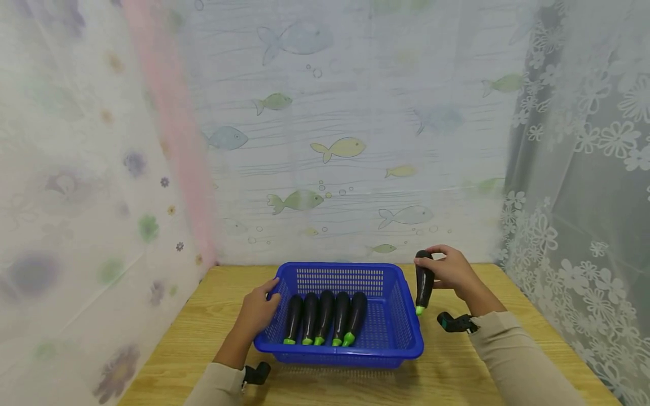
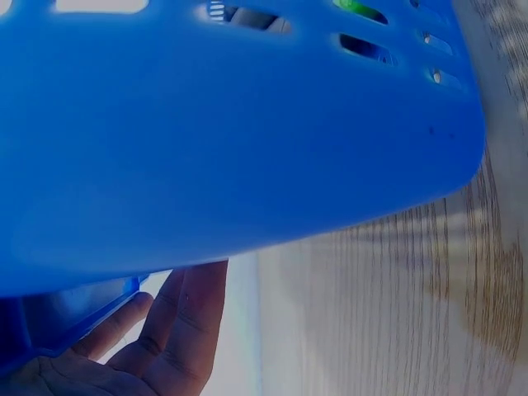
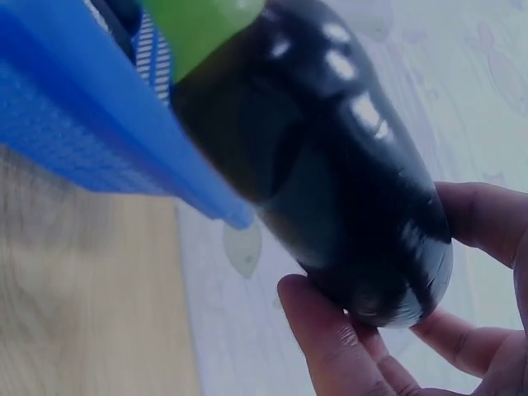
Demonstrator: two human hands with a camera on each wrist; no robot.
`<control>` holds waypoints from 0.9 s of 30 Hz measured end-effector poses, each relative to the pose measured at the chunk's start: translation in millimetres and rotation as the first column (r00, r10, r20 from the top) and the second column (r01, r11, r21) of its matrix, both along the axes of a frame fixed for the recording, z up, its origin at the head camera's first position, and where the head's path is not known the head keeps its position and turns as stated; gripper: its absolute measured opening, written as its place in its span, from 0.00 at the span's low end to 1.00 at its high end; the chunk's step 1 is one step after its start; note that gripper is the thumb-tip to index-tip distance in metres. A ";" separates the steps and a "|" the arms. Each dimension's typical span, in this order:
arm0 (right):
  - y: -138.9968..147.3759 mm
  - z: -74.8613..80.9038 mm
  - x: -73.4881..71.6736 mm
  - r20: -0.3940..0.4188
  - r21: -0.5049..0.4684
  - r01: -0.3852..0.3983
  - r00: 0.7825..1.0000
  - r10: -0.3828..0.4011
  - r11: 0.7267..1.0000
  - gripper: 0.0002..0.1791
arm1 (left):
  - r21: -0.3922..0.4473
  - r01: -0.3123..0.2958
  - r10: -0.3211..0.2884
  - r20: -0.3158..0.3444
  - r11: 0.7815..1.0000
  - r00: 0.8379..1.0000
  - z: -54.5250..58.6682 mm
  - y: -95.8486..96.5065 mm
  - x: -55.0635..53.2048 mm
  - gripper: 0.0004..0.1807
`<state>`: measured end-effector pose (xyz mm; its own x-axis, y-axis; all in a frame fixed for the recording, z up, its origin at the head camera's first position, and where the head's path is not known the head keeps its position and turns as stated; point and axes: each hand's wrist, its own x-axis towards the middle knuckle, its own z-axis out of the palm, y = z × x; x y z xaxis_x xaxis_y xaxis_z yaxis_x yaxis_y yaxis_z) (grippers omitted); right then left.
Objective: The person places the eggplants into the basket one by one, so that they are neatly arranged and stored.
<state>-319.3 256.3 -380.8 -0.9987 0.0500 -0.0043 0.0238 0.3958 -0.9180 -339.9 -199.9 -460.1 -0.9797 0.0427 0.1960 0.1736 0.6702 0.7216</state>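
Observation:
My right hand [image 1: 452, 273] holds a dark eggplant [image 1: 424, 282] by its rounded end, just right of the blue plastic basket [image 1: 335, 352]. The eggplant hangs with its green stem end [image 1: 419, 310] downward, beside the basket's right rim. In the right wrist view, thumb and fingers pinch the blunt end of the eggplant [image 3: 330, 173]. My left hand [image 1: 258, 309] grips the basket's left rim; in the left wrist view its fingers [image 2: 194, 326] show at the edge of the basket wall [image 2: 231, 157]. Several more eggplants [image 1: 326, 316] lie side by side in the basket's left and middle part, green ends toward me.
The basket stands on a wood-grain table [image 1: 203, 338]. Behind the table hangs a curtain with fish drawings [image 1: 337, 148], with a flowered curtain [image 1: 147, 225] on the left and a lacy one [image 1: 584, 237] on the right. The basket's right part shows its bare latticed floor [image 1: 380, 324].

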 end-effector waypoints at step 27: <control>-42.7 -3.8 -15.7 0.039 -0.031 -0.059 0.997 0.061 0.998 0.36 | -0.008 -0.001 0.001 -0.015 1.000 1.000 -1.4 5.2 -2.0 0.30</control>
